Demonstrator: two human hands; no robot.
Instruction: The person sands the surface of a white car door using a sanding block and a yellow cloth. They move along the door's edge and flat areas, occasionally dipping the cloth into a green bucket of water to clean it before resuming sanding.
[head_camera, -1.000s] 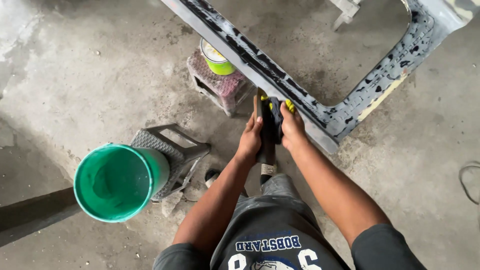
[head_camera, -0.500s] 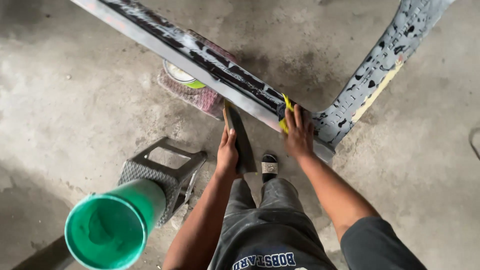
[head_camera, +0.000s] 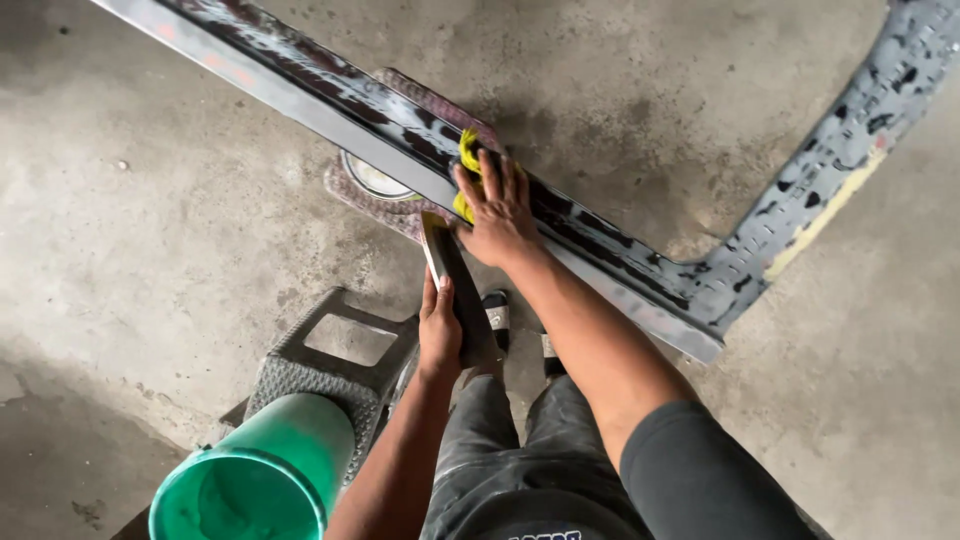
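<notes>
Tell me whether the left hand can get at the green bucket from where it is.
Probably yes. The left hand holds a dark flat tool, and the green bucket sits just below its forearm with nothing between them, though the tool occupies its grip.
</notes>
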